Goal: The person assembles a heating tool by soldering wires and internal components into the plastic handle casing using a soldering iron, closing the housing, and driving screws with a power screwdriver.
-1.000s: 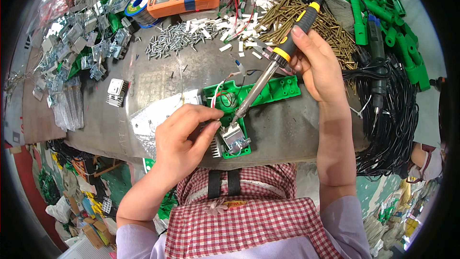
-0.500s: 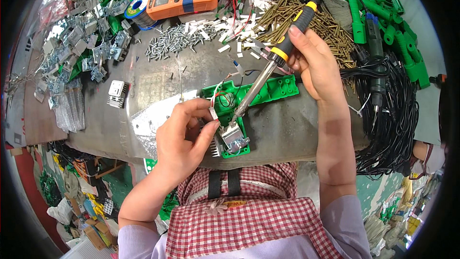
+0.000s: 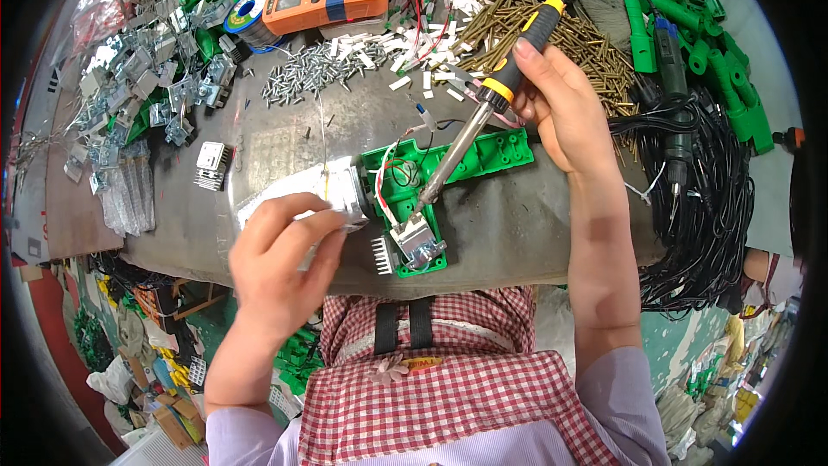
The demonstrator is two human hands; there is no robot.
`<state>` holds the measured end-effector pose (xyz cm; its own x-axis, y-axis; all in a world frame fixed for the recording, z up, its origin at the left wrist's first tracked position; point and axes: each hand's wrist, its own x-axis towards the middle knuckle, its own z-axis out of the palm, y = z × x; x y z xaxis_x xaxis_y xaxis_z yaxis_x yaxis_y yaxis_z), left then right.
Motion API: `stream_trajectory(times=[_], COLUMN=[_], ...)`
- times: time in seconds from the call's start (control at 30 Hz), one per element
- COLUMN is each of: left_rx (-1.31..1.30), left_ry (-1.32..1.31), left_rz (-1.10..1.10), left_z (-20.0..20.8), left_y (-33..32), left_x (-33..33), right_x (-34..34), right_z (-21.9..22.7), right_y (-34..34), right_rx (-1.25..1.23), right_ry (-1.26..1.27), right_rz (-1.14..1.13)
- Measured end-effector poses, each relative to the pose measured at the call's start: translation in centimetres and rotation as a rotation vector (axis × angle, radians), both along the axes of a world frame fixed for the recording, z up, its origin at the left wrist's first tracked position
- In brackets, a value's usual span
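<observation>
My right hand (image 3: 569,112) grips a soldering iron (image 3: 470,138) by its black and yellow handle. The iron slants down to the left, its tip at the top edge of a silvery metal part (image 3: 418,243) with white finned edges. That part sits in the lower end of a green plastic housing half (image 3: 487,160). White and red wires (image 3: 380,194) curve from inside the housing down to the metal part. Left of the housing hovers my left hand (image 3: 280,255), slightly blurred, fingers bent and thumb apart, with nothing visible in it. Beneath its fingertips lies a shiny clear-and-silver sheet (image 3: 345,190).
An orange multimeter (image 3: 328,0) and a solder spool (image 3: 250,17) stand at the back. Small screws (image 3: 315,73), white strips (image 3: 401,56) and long brass screws (image 3: 595,60) lie in piles. Metal parts (image 3: 129,78) crowd the left; black cables (image 3: 699,224) and green housings (image 3: 733,95) the right.
My left hand has let go of the wires at the metal part and moved left, away from the housing. The soldering iron has shifted slightly left and stays at the metal part.
</observation>
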<state>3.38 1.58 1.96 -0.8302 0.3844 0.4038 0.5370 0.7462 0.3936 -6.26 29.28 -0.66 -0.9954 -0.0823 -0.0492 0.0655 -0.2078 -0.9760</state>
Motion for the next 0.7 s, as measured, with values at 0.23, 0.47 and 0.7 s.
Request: stream_trajectory(times=[0.23, 0.47, 0.7], left_rx=[-0.200, 0.206, 0.148], left_ry=[-0.140, -0.113, 0.027], left_rz=[0.002, -0.076, -0.022], left_z=[-0.9, 0.2, -0.5], left_y=[-4.5, 0.2, 1.6], left_x=[1.0, 0.6, 0.1], right_x=[0.0, 0.2, 0.6], right_z=[0.2, -0.5, -0.1], right_y=[0.0, 0.3, 0.2], right_rx=[0.029, 0.007, 0.022], right_ry=[0.003, -0.007, 0.043], right_rz=[-0.006, 0.000, -0.023])
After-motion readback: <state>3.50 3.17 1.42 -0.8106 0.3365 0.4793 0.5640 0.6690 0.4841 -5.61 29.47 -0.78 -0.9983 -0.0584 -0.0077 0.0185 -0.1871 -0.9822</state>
